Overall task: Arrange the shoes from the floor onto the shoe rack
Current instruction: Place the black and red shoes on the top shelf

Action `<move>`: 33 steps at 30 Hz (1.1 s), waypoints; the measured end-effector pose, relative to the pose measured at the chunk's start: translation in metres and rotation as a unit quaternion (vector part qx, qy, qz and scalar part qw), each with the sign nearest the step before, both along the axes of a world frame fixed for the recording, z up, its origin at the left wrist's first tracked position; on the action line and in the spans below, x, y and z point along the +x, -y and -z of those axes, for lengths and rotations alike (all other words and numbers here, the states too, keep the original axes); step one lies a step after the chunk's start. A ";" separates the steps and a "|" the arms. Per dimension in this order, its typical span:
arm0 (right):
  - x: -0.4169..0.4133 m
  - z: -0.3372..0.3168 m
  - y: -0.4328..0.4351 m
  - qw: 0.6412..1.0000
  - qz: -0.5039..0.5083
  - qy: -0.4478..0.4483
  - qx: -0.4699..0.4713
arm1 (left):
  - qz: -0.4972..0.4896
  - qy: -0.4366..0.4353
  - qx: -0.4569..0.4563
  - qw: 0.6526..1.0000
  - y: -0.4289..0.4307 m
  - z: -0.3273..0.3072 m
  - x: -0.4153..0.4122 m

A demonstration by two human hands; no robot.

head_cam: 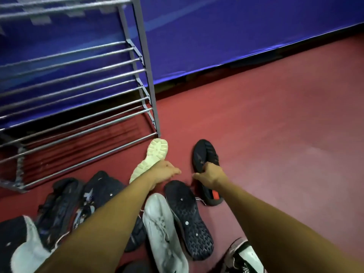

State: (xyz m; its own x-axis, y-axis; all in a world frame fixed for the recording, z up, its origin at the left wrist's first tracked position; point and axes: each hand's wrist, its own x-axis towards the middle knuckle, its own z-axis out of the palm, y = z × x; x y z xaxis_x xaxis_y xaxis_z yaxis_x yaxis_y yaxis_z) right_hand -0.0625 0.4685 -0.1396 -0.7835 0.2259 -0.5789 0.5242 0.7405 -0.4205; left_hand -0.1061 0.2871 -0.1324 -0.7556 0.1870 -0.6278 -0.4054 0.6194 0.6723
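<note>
Centre frame, the left hand (164, 172) grips the cream-soled shoe (152, 154), sole up, its long axis pointing up-frame and its far end just beside the shoe rack (147, 71) corner post, nearer the rack than the black shoe (203, 152) gripped by the right hand (211, 176).

A dull red floor (275, 144) fills the lower view, smooth, with a pale sheen toward the right. Along its far edge runs a glossy blue panel (236, 32) streaked with lighter lines, a dark gap (197, 76) under its lower edge
</note>
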 end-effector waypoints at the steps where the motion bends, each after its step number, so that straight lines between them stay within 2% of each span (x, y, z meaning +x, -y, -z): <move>1: 0.002 0.007 -0.005 1.000 0.011 0.006 0.003 | 0.008 0.012 -0.001 1.000 -0.010 0.010 0.001; 10: 0.007 0.056 -0.049 0.994 0.105 0.017 0.032 | 0.043 0.072 -0.008 0.996 -0.068 0.078 0.004; 17: 0.009 0.082 -0.060 0.996 0.088 0.031 0.004 | 0.064 0.036 -0.057 0.996 -0.091 0.101 0.003; 20: 0.007 0.079 -0.060 0.996 0.085 0.020 0.008 | 0.034 0.019 -0.059 0.997 -0.098 0.104 0.011; 26: 0.004 0.054 -0.049 0.997 0.079 -0.005 0.002 | -0.033 0.009 -0.020 0.999 -0.083 0.085 0.017; 33: -0.001 -0.016 -0.014 0.996 0.058 -0.061 -0.042 | -0.093 -0.057 0.013 0.994 -0.041 0.016 0.015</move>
